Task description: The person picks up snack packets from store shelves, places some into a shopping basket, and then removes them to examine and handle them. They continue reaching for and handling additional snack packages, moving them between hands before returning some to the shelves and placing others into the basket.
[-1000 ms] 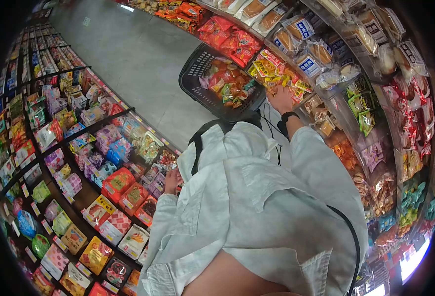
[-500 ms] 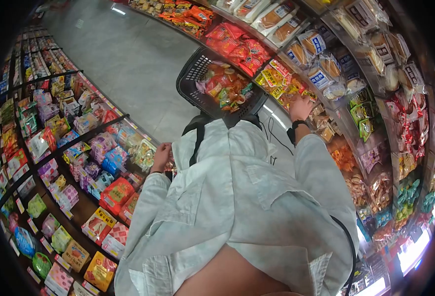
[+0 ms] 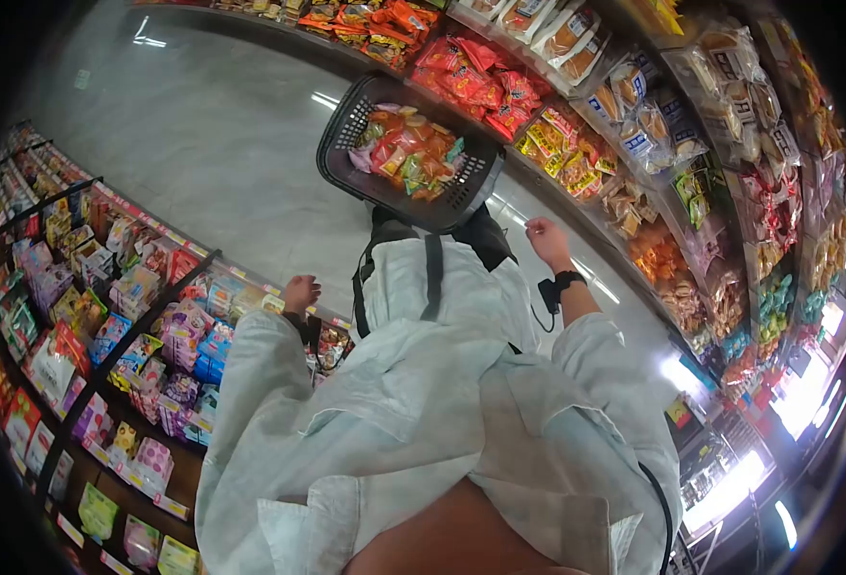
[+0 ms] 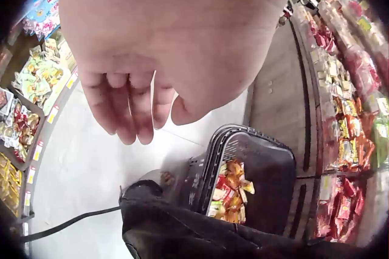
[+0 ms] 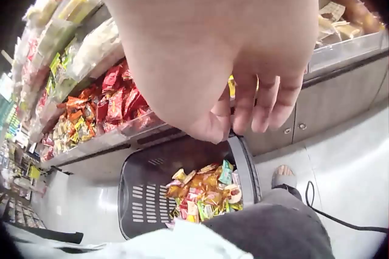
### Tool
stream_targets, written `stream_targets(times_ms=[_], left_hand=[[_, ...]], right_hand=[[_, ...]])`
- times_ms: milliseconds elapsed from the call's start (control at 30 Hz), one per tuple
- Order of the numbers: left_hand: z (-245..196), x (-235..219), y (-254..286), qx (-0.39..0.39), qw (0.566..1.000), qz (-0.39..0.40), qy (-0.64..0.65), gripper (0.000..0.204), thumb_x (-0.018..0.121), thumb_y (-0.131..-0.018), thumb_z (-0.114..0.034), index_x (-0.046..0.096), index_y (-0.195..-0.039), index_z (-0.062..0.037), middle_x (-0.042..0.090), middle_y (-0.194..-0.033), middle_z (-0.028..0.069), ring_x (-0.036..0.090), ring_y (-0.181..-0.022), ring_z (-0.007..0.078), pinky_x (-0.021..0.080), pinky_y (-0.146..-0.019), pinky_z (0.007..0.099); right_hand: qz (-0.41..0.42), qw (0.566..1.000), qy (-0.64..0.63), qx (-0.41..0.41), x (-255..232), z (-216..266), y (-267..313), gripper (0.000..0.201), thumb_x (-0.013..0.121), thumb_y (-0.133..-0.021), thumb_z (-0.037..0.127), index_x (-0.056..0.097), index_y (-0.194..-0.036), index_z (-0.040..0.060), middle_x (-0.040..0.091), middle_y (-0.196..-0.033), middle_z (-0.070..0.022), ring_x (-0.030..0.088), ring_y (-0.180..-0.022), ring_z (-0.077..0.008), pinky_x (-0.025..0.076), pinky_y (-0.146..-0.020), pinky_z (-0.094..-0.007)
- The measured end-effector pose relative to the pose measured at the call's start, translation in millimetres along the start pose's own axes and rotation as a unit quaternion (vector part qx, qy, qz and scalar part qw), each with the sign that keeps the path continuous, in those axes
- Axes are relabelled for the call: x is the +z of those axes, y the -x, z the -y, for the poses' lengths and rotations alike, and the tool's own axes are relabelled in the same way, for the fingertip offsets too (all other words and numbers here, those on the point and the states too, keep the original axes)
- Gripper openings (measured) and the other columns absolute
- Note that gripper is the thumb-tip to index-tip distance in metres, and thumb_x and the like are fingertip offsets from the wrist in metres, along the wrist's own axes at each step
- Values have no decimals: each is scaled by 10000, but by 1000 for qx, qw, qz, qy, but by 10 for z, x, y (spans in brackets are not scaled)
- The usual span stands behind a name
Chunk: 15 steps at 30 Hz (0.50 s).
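A dark basket (image 3: 332,144) with slotted sides holds a heap of small wrapped snacks (image 3: 413,153), in front of the person's legs. The left hand (image 3: 301,292) hangs on the left with nothing in it; in the left wrist view its fingers (image 4: 137,107) are relaxed and slightly bent. On the right, the right hand (image 3: 545,241) is off the shelf bins, near the basket's lower right corner. Its fingers (image 5: 267,104) hang loosely bent above the basket's rim (image 5: 246,168) in the right wrist view, and no item shows in them.
Bins of red packets (image 3: 471,86) and yellow packets (image 3: 562,153) line the right side, with packaged bread (image 3: 643,134) beyond. Shelves of boxed and bagged snacks (image 3: 183,335) run along the left. Grey floor (image 3: 221,115) lies between, and a thin cable (image 5: 346,225) trails near a foot.
The right hand has left the yellow packet bin and drawn back toward the body. My view has turned, and the left hand stays free beside the left shelves.
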<state>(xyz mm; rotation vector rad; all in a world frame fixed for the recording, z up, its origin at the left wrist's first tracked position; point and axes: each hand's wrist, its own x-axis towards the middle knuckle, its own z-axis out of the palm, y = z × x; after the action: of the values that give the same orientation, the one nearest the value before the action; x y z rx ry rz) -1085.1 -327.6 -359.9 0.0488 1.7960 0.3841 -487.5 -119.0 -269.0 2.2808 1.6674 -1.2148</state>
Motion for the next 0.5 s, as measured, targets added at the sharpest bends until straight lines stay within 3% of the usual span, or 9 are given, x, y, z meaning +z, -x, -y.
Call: stream_targets(times_ms=[133,233,267,333,367,400,433,467,500], left_hand=[[-326,241,-220,27,999,17,-29,206,610,-975,-249,653,-1058,-65,707,-870,93,648,-673,159,516,-577,306],[-673,688,-138,67,996,58,-14,185,619,-985,-244,660,-1042,-73,711,-881,70,657,-750,137,529,-641,290],[-830,868,-35,67,995,67,-23,183,622,-987,-239,660,-1052,-72,712,-889,57,655,-767,130,529,-662,292],[-578,1140,-400,95,989,106,-43,217,659,-979,-227,663,-1125,-65,725,-964,58,665,-870,142,538,-781,301],[-407,1321,-528,174,977,89,-81,194,667,-963,-181,666,-1098,-41,721,-975,56,663,-913,153,535,-844,298],[-149,1523,-680,134,987,94,-3,278,722,-883,-227,687,-1082,-37,730,-982,108,692,-953,232,540,-893,340],[283,1702,-989,150,976,38,-151,399,752,-877,-222,660,-1206,-15,722,-1095,126,685,-1005,242,542,-936,359],[-25,1829,-705,114,945,1,-306,763,814,-791,-383,573,-1411,-11,702,-1214,209,669,-1162,355,514,-1042,432],[159,1985,-820,23,931,15,-365,1073,842,-707,-506,398,-1578,-65,617,-1355,288,571,-1318,439,459,-1128,484]], right_hand=[[98,995,-12,21,303,-157,105,246,656,-919,245,763,-1107,126,775,-1047,-126,744,-978,-292,573,-893,-390],[175,984,20,33,336,39,103,253,647,-922,246,759,-1102,109,773,-1038,-131,741,-971,-294,572,-892,-378],[183,983,28,20,372,131,55,249,647,-923,226,746,-1104,87,768,-989,-113,737,-940,-255,571,-878,-361],[223,974,0,-24,402,459,-112,241,645,-926,198,733,-1114,76,759,-966,-97,731,-926,-219,569,-873,-345],[241,969,-16,-48,477,589,-300,238,644,-927,184,726,-1120,70,754,-955,-89,729,-919,-201,568,-870,-337],[250,963,-58,-76,629,642,-509,219,643,-929,149,709,-1117,57,738,-936,-72,717,-893,-168,566,-843,-322],[267,958,-57,-89,795,712,-748,210,642,-932,150,706,-1109,57,733,-929,-69,714,-884,-168,566,-833,-322],[282,952,-58,-103,1013,813,-1039,201,642,-934,152,704,-1100,56,729,-921,-67,711,-876,-168,566,-822,-321],[297,946,-61,-114,1256,891,-1326,193,641,-937,154,702,-1091,55,724,-914,-64,708,-867,-168,565,-812,-321]])
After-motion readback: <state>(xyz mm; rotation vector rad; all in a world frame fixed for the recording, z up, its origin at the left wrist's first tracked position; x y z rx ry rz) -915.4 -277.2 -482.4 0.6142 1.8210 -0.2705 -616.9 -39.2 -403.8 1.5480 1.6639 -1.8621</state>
